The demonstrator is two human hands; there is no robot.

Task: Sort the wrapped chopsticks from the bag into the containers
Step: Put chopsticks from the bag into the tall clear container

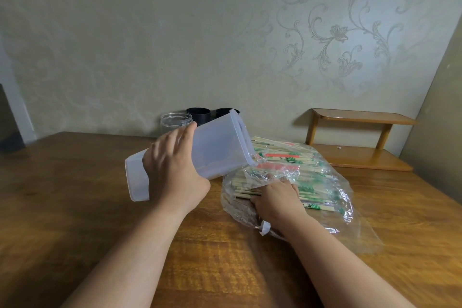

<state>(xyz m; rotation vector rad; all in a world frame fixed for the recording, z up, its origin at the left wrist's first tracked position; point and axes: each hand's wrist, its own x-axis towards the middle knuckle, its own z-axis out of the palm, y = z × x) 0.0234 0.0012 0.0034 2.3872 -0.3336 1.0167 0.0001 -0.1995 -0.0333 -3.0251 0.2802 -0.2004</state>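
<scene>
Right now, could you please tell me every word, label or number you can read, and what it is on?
No text is readable.
Wrappers in the bag: red and green print, too blurred to read.
Container in the left hand: no label shows.
Jar, black cups: no label shows.

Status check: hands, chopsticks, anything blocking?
Left hand grips translucent rectangular plastic container, tilted, mouth at clear plastic bag. Right hand in bag on wrapped chopsticks; grip unclear. Nothing blocking.
</scene>
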